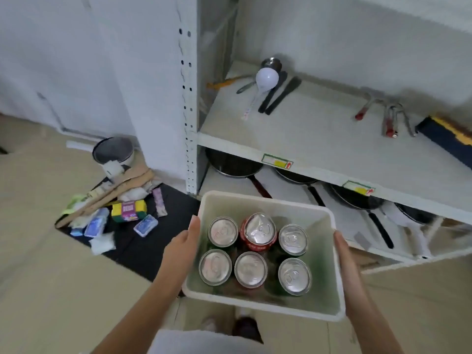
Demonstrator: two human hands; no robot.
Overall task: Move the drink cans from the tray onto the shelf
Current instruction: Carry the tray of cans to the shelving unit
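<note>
Clutter [112, 213] lay on the floor at far left, beside a pot [113, 152], well apart from the work. Next came the left hand [182, 245], pressed flat against the left wall of the tray [265, 200], fingers together and extended along the rim. The tray was carried in the air, in front of the shelf [293, 129] and below its front edge.

Six cans [258, 251] stood upright in the tray, in two rows of three, touching or nearly touching. The middle can of the far row was red [259, 233] and its lid looked dented; the sides of the others were mostly hidden.

The right hand [346, 267] gripped the right wall of the tray, fingers together and wrapped under the rim as far as could be seen.

The shelf carried utensils [275, 95] and a bulb [267, 77] near its back left corner, and tools [388, 118] toward the right edge. The front middle area appeared free.

Handling, as judged: the cans, if full, were heavy for their size, rigid and smooth. Each should be gripped around the side wall, not by the lid. The tray probably needed setting down first, since both hands were occupied.
</note>
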